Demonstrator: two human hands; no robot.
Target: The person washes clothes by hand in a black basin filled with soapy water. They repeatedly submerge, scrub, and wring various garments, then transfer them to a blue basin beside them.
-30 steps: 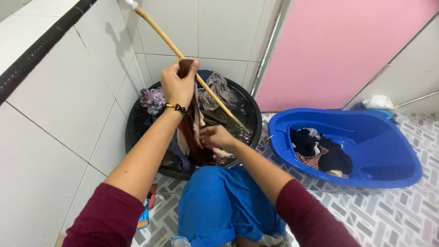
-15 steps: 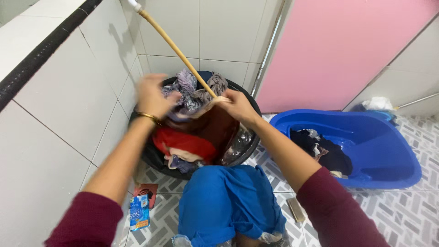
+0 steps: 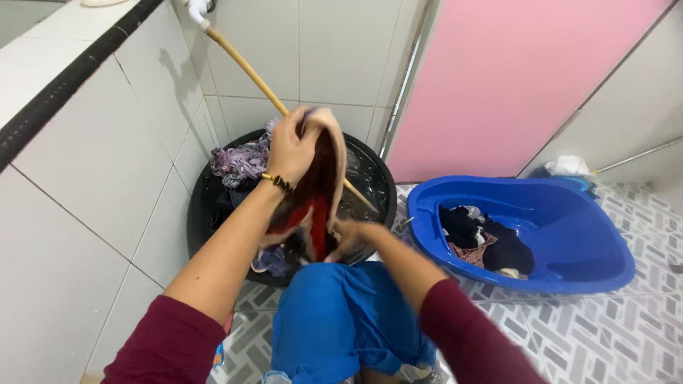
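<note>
My left hand [image 3: 292, 149] is raised above the black wash tub [image 3: 388, 195], gripping the top of a wet dark red and brown garment [image 3: 318, 188] that hangs down toward the tub. My right hand [image 3: 350, 236] is lower, at the tub's near rim, clasped on the bottom end of the same garment. A gold bracelet sits on my left wrist. Other wet clothes, among them a grey-purple piece [image 3: 242, 162], lie in the tub. A yellow hose [image 3: 245, 64] runs from a wall tap down into the tub behind the garment.
A blue plastic basin [image 3: 569, 256] with several dark clothes stands on the patterned tile floor to the right. White tiled walls close in on the left and behind; a pink door panel [image 3: 512, 78] is at the back right. My blue-clad knee [image 3: 341, 320] is below the tub.
The garment, spread wide between both hands half a second ago, now hangs vertically: my left hand rose with its top end and my right hand dropped to its lower end.
</note>
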